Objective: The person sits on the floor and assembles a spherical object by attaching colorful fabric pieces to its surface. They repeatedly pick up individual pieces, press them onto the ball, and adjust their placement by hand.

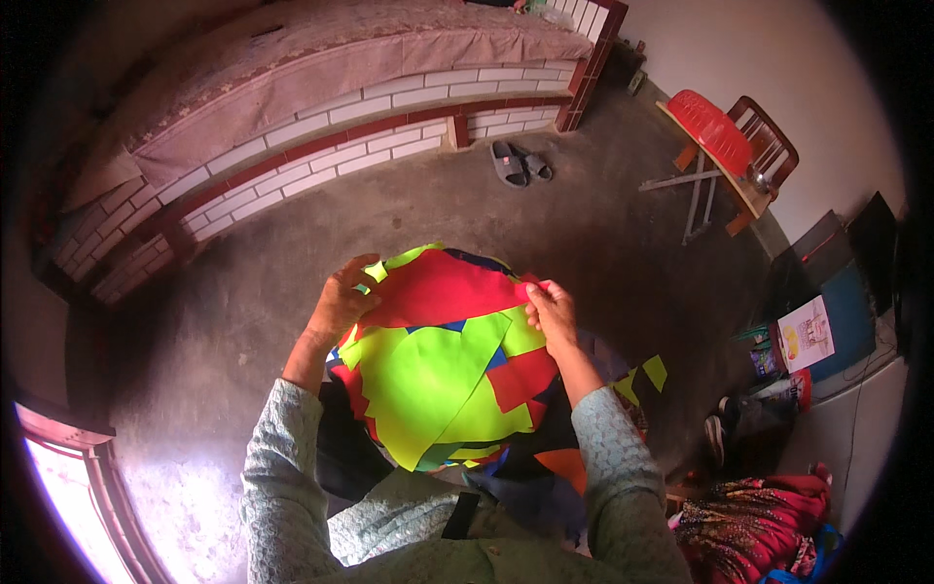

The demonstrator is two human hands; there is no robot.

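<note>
A red piece of cloth (443, 290) is stretched between my two hands, over a round heap of cut cloth pieces. My left hand (342, 295) pinches its left end, with a bit of yellow-green cloth by the fingers. At the right end, my right hand (553, 313) grips the narrow tip between thumb and fingers. Under and in front of it lie large yellow-green cloth pieces (428, 375), with a smaller red piece (522, 380) at their right. Blue and dark scraps show between them. Whatever holds the heap is mostly hidden beneath the cloth.
An orange scrap (562, 467) and yellow-green scraps (654, 373) lie right of the heap. Dark slippers (509, 164) rest on the grey floor, near a brick-faced platform (321, 161). A folding table (725, 165) carries a red basin (708, 131). Patterned red cloth (749, 526) lies at lower right.
</note>
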